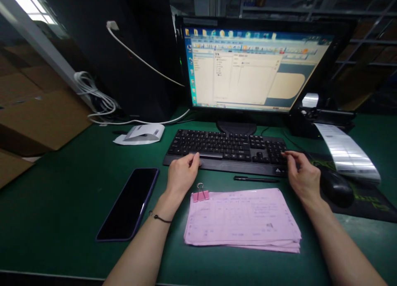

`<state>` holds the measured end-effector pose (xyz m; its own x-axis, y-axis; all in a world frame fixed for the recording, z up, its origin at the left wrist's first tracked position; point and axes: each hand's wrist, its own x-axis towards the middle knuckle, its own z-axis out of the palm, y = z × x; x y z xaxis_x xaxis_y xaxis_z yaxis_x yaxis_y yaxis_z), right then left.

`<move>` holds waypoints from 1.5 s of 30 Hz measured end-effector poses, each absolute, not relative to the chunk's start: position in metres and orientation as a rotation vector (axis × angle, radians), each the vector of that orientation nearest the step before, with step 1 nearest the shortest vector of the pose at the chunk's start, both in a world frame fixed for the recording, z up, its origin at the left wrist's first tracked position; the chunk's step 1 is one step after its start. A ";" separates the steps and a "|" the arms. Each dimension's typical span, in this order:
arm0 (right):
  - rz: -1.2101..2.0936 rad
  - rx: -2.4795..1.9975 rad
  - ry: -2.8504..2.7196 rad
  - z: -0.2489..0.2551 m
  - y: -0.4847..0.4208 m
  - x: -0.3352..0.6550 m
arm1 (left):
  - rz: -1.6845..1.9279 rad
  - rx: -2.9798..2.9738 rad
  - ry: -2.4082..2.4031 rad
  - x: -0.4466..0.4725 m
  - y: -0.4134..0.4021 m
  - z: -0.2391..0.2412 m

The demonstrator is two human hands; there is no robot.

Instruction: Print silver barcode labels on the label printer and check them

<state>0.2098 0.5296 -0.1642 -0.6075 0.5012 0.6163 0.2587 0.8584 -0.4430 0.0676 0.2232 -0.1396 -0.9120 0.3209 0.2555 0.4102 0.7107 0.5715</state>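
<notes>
A black keyboard [214,145] lies in front of the monitor. My left hand [182,172], fingers curled in, rests at its front edge near the space bar, with nothing visible in it. At the keyboard's right end, my right hand [302,174] has thumb and fingers drawn together, its fingertips touching the number pad; I see nothing held there. Between my forearms sits a stack of pink printed sheets [242,220] with a pink binder clip [201,195] at its upper left corner. A black pen [256,179] lies between the stack and the keyboard.
The lit monitor [245,79] shows several program windows. Left of my arm lies a phone [130,205]. A black mouse [337,188] is on a mat beside my right hand. Behind it, a label printer [325,116] feeds out a label strip [347,151]. Cardboard boxes [43,116] stand left.
</notes>
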 end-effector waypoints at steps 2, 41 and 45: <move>0.400 -0.546 -2.251 -0.164 0.529 0.210 | -0.978 -0.601 -2.777 0.068 0.224 -0.139; 0.496 -0.658 -2.136 -0.175 0.539 0.204 | -0.773 -0.224 -2.509 0.035 0.214 -0.167; 0.498 -0.672 -2.157 -0.174 0.539 0.203 | -0.718 -0.258 -2.555 0.030 0.212 -0.176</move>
